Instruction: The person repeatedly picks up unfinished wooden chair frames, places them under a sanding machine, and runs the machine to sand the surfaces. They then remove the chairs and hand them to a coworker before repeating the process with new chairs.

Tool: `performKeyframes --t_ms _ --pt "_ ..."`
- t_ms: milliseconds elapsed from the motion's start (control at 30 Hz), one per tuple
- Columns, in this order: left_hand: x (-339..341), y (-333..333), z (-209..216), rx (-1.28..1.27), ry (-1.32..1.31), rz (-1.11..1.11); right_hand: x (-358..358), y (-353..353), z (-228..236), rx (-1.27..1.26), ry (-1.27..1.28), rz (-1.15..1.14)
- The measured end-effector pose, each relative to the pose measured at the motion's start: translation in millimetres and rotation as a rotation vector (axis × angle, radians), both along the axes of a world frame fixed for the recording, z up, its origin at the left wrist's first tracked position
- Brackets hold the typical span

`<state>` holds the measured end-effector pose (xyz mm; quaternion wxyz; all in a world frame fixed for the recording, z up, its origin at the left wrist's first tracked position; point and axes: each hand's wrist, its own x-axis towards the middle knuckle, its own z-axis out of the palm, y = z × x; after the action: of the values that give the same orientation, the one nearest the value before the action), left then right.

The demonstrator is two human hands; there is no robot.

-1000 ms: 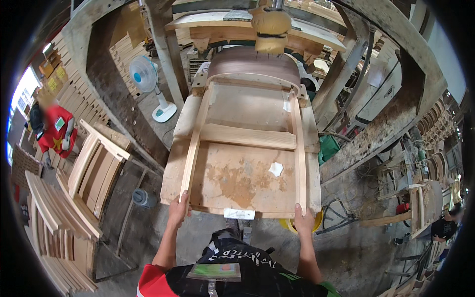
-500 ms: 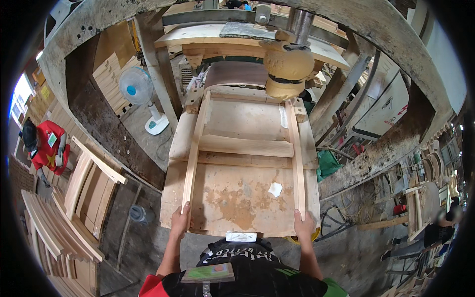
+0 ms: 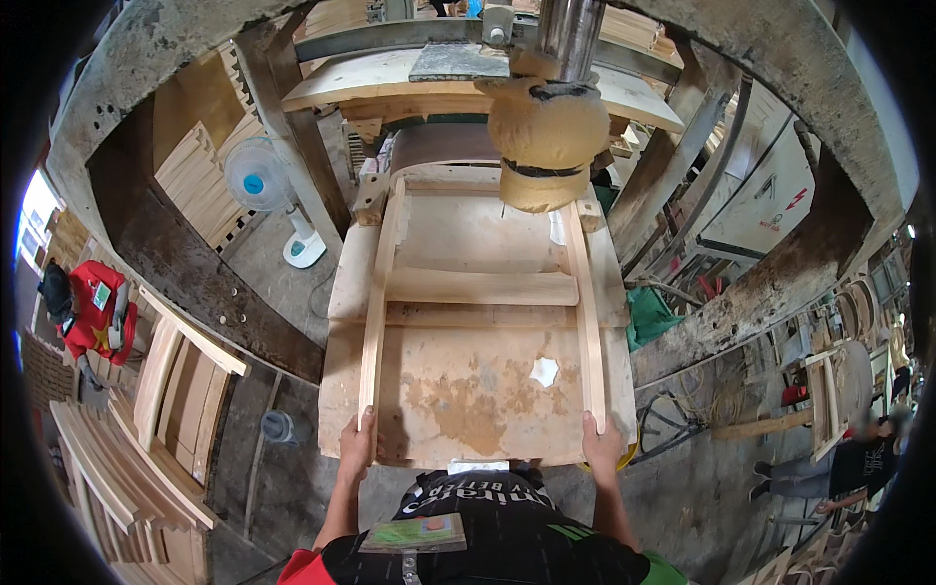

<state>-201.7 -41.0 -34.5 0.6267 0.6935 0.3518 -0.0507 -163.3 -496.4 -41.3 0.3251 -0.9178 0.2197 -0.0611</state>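
Under the padded drum [image 3: 548,132], both hands, left [image 3: 356,450] and right [image 3: 602,450], grasp the frame's [image 3: 478,292] near end; steady, even pressure should keep it level.

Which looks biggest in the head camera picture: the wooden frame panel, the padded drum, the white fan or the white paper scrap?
1. Wooden frame panel
2. Padded drum, though it may be nearer the camera
3. White fan
4. White paper scrap
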Motion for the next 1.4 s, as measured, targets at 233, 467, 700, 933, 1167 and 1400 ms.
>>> performKeyframes --t_ms 233,467,700,933,1167,1400 --pt "0.5 -1.4 -0.4 -0.006 0.006 0.017 -1.5 -4.4 -5.8 -0.048 0.024 -0.001" --pt "1.7 -0.6 -3.2 -0.001 0.007 0.011 -2.1 -1.8 -3.2 0.005 -0.006 0.002" --pt "-0.2 3.4 -3.2 -0.012 0.026 -0.016 -3.0 0.0 -0.2 -0.008 0.012 0.004" --pt "0.8 1.7 -4.1 -0.022 0.012 -0.011 -1.3 0.4 0.1 -0.03 0.03 -0.01" --pt "2.2 2.2 -1.7 -0.03 0.024 -0.022 -1.8 1.1 3.6 -0.03 0.011 -0.003" --pt "2.5 2.8 3.3 -0.026 0.031 -0.015 -1.9 0.5 7.6 -0.022 -0.009 -0.004"
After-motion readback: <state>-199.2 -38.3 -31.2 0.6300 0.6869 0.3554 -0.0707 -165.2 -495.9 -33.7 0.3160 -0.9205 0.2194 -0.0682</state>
